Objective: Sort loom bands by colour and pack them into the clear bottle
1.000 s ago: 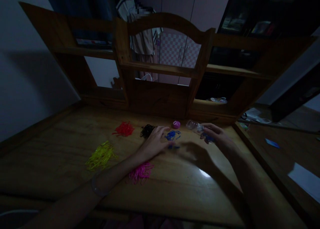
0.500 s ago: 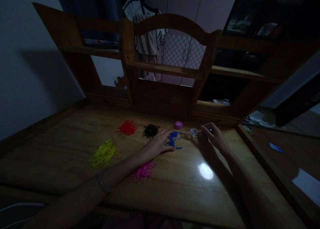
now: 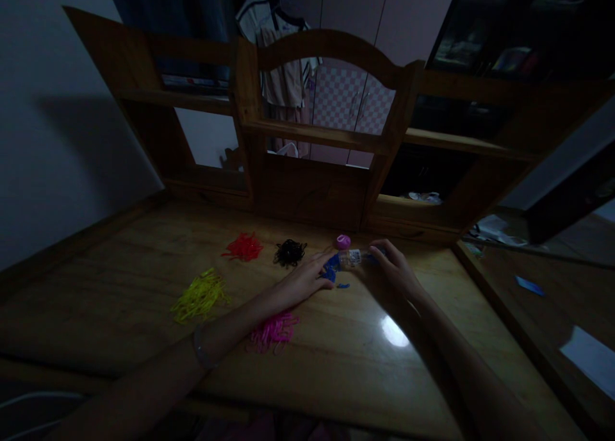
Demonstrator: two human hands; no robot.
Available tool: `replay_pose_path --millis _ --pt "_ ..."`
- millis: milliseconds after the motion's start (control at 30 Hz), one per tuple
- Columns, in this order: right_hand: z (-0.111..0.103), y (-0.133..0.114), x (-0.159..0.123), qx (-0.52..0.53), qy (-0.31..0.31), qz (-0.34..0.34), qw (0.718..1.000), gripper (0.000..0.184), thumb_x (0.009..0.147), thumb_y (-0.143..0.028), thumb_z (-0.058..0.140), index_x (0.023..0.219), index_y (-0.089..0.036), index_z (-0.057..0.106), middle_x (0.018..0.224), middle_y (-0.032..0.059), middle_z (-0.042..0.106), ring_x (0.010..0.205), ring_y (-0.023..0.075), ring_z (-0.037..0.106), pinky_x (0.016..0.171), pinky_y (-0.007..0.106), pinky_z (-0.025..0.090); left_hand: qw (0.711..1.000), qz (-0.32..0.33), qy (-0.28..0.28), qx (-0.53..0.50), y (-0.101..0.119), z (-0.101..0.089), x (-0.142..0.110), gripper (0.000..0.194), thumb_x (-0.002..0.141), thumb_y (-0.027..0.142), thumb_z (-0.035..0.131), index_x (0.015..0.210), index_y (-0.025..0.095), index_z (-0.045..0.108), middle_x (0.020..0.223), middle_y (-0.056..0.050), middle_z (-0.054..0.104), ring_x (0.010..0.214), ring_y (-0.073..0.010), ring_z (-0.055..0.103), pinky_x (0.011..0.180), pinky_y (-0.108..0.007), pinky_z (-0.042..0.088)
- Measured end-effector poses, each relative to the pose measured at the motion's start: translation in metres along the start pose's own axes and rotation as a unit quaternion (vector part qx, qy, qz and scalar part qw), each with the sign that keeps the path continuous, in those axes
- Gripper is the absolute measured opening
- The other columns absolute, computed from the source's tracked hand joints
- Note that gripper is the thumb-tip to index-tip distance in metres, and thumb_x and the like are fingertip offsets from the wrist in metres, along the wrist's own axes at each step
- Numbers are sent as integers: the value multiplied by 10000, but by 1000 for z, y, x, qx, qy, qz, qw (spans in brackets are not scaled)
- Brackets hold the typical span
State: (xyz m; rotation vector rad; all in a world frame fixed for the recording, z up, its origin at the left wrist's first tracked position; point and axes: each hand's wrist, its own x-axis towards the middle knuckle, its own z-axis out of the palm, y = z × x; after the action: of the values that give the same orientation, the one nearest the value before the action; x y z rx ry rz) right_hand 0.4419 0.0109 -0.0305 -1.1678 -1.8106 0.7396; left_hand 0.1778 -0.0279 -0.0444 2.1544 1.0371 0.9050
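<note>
My right hand point(image 3: 393, 269) grips a small clear bottle point(image 3: 352, 257) laid on its side on the wooden desk point(image 3: 120, 300), its mouth turned toward a small heap of blue bands point(image 3: 330, 268). My left hand point(image 3: 303, 279) rests flat with fingers stretched out against the blue bands on their near-left side. A small pink cap point(image 3: 343, 241) sits just behind the bottle.
Separate heaps of bands lie on the desk: red point(image 3: 244, 247), black point(image 3: 289, 252), yellow point(image 3: 200, 295) and pink point(image 3: 275, 330) under my left forearm. A wooden shelf unit point(image 3: 307, 191) rises along the back edge. A lamp glare point(image 3: 394, 331) shines near my right arm.
My right hand brought the bottle down and leftward until it lies beside the blue bands. My left hand stayed by the blue heap, shifting slightly.
</note>
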Motion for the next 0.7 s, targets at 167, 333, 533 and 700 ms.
replay_pose_path --millis 167,333,533,700 --pt "0 1 3 19 -23 2 1000 302 879 -505 566 987 -239 657 950 24 648 899 205 585 840 335 447 999 -36 20 -1 4 4 0 580 742 169 733 1296 229 570 1070 -64 629 877 -204 606 801 -337 501" --pt "-4 -5 -1 16 -59 2 998 301 871 -512 576 978 -246 670 937 23 662 894 212 597 837 349 459 996 -84 38 -19 10 2 1 355 711 135 743 1054 205 685 869 -20 658 730 -170 620 673 -282 498" --pt "-9 -12 -5 10 -94 -1 996 296 894 -491 562 1013 -241 669 968 32 664 909 216 601 821 349 466 997 -70 41 -16 10 1 0 185 733 137 725 909 191 703 881 -21 707 781 -180 657 689 -278 511" --pt "-4 -16 -10 12 -83 1 997 286 900 -490 558 1010 -250 670 969 32 656 926 224 596 857 361 454 993 -86 69 -49 2 6 0 137 731 173 751 859 185 705 824 -11 722 756 -176 678 687 -272 522"
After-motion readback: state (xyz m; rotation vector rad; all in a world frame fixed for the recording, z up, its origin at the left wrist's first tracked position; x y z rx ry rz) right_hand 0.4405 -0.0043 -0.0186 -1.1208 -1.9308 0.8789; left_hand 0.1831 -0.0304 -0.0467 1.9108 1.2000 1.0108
